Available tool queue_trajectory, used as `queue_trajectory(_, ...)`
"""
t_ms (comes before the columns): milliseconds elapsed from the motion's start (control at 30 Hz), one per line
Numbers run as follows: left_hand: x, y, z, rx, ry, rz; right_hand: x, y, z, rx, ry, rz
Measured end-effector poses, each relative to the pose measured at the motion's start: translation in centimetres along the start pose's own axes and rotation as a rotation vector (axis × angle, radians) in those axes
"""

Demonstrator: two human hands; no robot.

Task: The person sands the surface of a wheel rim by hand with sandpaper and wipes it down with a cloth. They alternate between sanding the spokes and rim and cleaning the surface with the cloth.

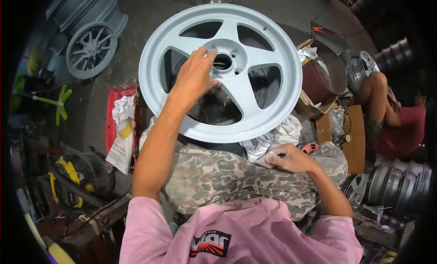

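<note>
A large pale grey five-spoke wheel rim (259,58) lies face up in front of me, above my camouflage-covered lap. My left hand (196,73) rests on the rim beside its centre hole, fingers bent and apart, with nothing visible in them. Near the rim's lower right edge, my right hand (287,158) is closed, its thumb and fingers pinching a small pale pad (265,161). White crumpled cloth (287,131) lies between that hand and the rim.
A red crate (110,123) with paper and a tape roll stands left. Grey wheels (92,50) are at the upper left. Cardboard boxes (354,135) and a brown drum (322,79) stand right. A seated person (400,127) is at the far right.
</note>
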State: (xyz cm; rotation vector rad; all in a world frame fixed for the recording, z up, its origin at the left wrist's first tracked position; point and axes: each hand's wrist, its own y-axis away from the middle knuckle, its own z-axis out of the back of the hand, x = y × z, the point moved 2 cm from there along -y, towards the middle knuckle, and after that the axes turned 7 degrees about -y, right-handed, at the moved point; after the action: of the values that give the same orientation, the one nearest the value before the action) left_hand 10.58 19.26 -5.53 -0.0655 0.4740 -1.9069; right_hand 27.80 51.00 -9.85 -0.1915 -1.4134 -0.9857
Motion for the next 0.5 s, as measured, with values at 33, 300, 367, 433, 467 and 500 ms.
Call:
queue_trajectory(33, 0.5, -0.5, -0.5, 0.032, 0.065, -0.078, -0.6, 0.2, 0.2, -0.034, -0.027, -0.034)
queue_trajectory(300, 3.3, -5.9, -5.4, 0.344, 0.037, -0.056, -7.2, 1.7, -0.1, -0.203, -0.287, -0.186)
queue_trajectory(367, 2.5, -7.2, -5.8, 0.418, -0.062, -0.086, -7.8, 1.9, 0.4, -0.240, -0.185, -0.146)
queue_trajectory(433, 1.0, -8.0, -6.0, 0.479, -0.180, -0.103, -7.6, 2.1, 0.3, -0.275, -0.277, -0.151)
queue_trajectory(467, 0.6, -8.2, -6.2, 0.484, -0.182, -0.110, -7.7, 2.2, 0.2, -0.296, -0.356, -0.161)
queue_trajectory(500, 0.3, -8.6, -6.5, 0.474, -0.160, -0.118, -7.9, 2.3, 0.2, -0.296, -0.360, -0.162)
